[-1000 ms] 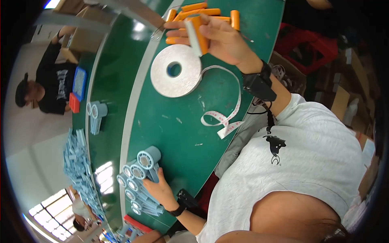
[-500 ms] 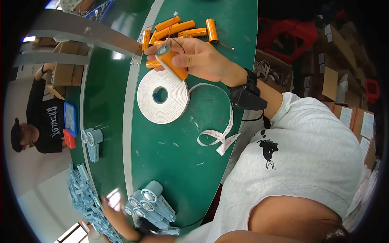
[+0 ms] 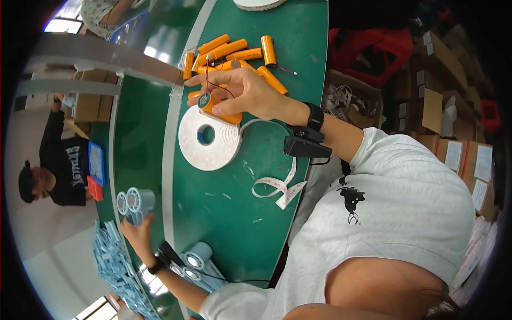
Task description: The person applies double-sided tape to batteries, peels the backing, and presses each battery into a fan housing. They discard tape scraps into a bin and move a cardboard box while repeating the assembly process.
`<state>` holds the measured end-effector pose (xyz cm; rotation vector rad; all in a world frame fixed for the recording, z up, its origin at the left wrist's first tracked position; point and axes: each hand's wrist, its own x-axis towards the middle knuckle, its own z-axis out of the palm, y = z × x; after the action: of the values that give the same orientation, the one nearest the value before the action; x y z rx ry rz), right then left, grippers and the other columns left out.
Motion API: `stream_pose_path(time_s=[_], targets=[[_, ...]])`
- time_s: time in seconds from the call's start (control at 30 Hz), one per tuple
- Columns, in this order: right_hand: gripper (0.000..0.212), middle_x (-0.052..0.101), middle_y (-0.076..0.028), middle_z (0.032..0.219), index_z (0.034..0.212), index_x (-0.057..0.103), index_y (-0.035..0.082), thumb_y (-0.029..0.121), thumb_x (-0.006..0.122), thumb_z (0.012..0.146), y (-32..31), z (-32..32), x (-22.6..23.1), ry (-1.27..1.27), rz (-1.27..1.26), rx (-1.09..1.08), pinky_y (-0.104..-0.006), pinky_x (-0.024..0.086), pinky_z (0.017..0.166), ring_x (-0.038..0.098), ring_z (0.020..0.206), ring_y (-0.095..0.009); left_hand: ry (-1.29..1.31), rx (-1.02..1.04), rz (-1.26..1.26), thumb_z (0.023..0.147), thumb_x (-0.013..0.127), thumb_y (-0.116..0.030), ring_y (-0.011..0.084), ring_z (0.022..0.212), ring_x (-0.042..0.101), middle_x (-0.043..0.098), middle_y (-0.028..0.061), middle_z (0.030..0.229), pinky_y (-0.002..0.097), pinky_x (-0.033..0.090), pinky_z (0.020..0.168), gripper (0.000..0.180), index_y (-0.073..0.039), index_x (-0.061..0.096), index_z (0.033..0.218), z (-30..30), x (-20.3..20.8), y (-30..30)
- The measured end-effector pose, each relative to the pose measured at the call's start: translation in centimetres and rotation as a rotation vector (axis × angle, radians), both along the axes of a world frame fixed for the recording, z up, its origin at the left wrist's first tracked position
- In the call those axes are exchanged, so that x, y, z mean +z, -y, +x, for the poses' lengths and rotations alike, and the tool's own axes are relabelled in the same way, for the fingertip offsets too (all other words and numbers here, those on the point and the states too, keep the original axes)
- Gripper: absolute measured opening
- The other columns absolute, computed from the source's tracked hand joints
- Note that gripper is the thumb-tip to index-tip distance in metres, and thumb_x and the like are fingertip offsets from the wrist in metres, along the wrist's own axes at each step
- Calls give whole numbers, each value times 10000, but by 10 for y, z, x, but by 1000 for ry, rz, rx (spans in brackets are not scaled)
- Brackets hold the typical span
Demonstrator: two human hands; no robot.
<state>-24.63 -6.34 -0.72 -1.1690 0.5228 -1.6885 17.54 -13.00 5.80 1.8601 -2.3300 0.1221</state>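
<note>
My right hand (image 3: 240,95) pinches an orange cylindrical battery (image 3: 228,113) between thumb and fingers, its thin wires rising past the fingers. It is just above a large white roll of adhesive tape (image 3: 186,140), whose loose strip (image 3: 277,185) curls across the green table. Several more orange batteries (image 3: 268,50) with wires lie beyond that hand. My left hand (image 3: 140,232) is closed around the lower part of light blue handheld fans (image 3: 141,200) with round heads; its fingers hide the handles. Beside my left forearm lie more light blue fans (image 3: 200,253).
A heap of light blue parts (image 3: 120,266) lies at the lower left. A blue tray (image 3: 96,162) and a red tray (image 3: 95,188) are near a co-worker in black (image 3: 69,165). Cardboard boxes (image 3: 453,154) and a red stool (image 3: 373,56) stand at the right.
My left hand has moved farther out over the green table and taken hold of the light blue fans, shifting them. My right hand still holds the battery, now slightly lower in view.
</note>
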Motion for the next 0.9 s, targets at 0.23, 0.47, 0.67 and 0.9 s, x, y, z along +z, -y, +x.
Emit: stream_pose_path(time_s=[0.23, 0.47, 0.67, 0.9], targets=[[251, 483, -150, 1170, 984, 525, -49, -54, 572, 737, -13, 3, 15, 48, 5, 179, -332, 442, 903, 522, 1065, -244, -443, 387, -114, 583, 769, -321, 387, 1100, 412, 424, 294, 1149, 412, 292, 972, 893, 90, 328, 1241, -127, -34, -163], [258, 574, -66, 993, 941, 576, -18, 40, 655, 703, -42, 4, 9, -447, -58, 13, -238, 464, 764, 573, 792, -113, 56, -342, -82, 663, 723, -314, 385, 1136, 362, 419, 227, 1194, 418, 242, 1003, 810, -1, 320, 1291, -144, -27, -132], [235, 585, -19, 797, 863, 572, -18, 76, 685, 680, -67, 18, 16, -666, 70, 69, -200, 460, 667, 545, 687, -76, -109, 27, 315, 637, 725, -233, 377, 1167, 334, 399, 170, 1254, 435, 248, 1000, 717, -109, 404, 1266, -149, -42, -106], [225, 571, -21, 732, 828, 532, -39, 65, 675, 688, -63, 20, 7, -606, 222, 63, -179, 459, 635, 534, 661, -46, -259, -471, 154, 602, 731, -134, 346, 1168, 372, 449, 126, 1240, 416, 330, 948, 534, -115, 569, 1110, -149, -21, -123]])
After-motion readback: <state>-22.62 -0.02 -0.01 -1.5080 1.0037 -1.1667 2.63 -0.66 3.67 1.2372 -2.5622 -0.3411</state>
